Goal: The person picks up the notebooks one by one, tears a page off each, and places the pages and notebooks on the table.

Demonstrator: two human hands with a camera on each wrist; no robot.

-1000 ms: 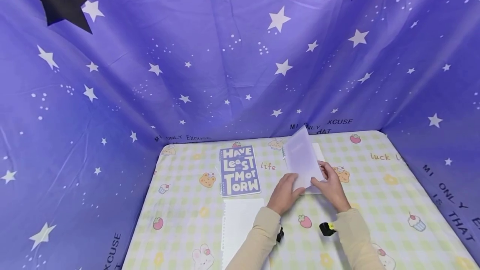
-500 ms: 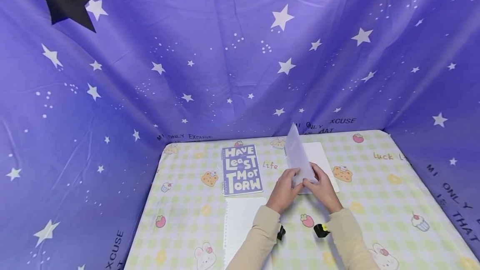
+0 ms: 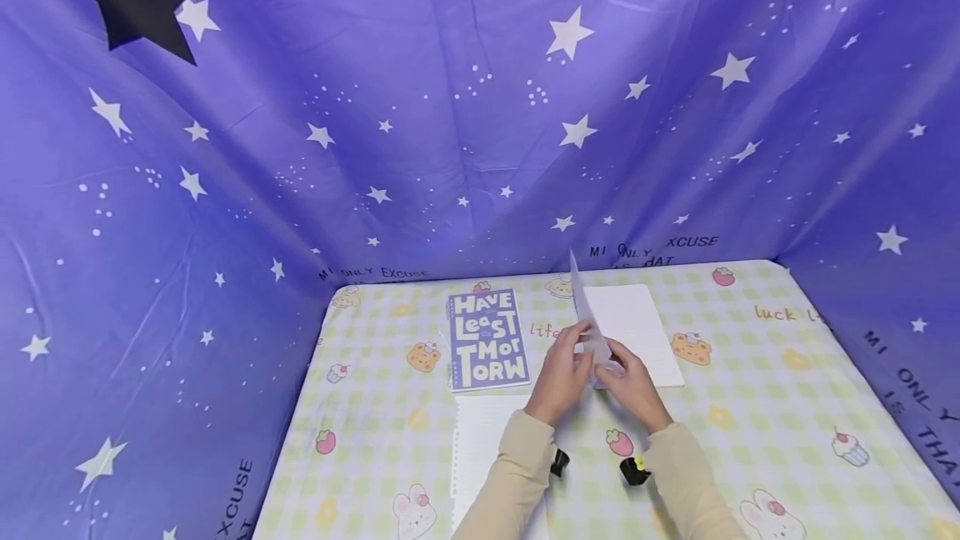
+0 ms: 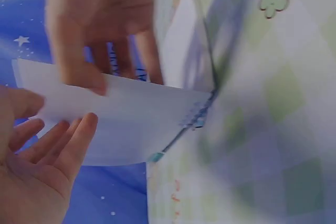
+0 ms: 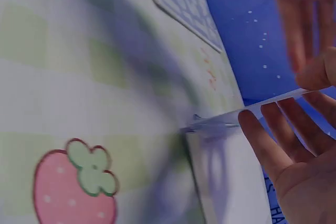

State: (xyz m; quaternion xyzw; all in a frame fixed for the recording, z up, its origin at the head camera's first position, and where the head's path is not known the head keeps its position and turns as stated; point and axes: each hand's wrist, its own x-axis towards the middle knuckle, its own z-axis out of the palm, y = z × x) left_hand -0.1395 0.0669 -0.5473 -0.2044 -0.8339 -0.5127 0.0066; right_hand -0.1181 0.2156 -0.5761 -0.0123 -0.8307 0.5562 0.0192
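A notebook with lined white pages (image 3: 633,332) lies at the back of the table, and its translucent cover (image 3: 587,307) stands nearly upright along the bound left edge. My right hand (image 3: 636,382) pinches the cover's near edge; in the left wrist view its thumb is on one face and its fingers are behind the other. On the cover's left side is my left hand (image 3: 558,377), its fingers (image 4: 79,140) fairly straight and close against the sheet. Small binding rings (image 4: 194,119) show along the fold.
Left of the hands lies a purple notebook (image 3: 487,340) with big white lettering. A loose punched sheet (image 3: 480,440) is below it, partly under the left sleeve (image 3: 517,473). A starry purple curtain (image 3: 450,107) hangs around the checked tablecloth (image 3: 780,407).
The cover has swung leftward from leaning over the pages to nearly upright, uncovering the lined page. Both hands moved left with it, the right hand more.
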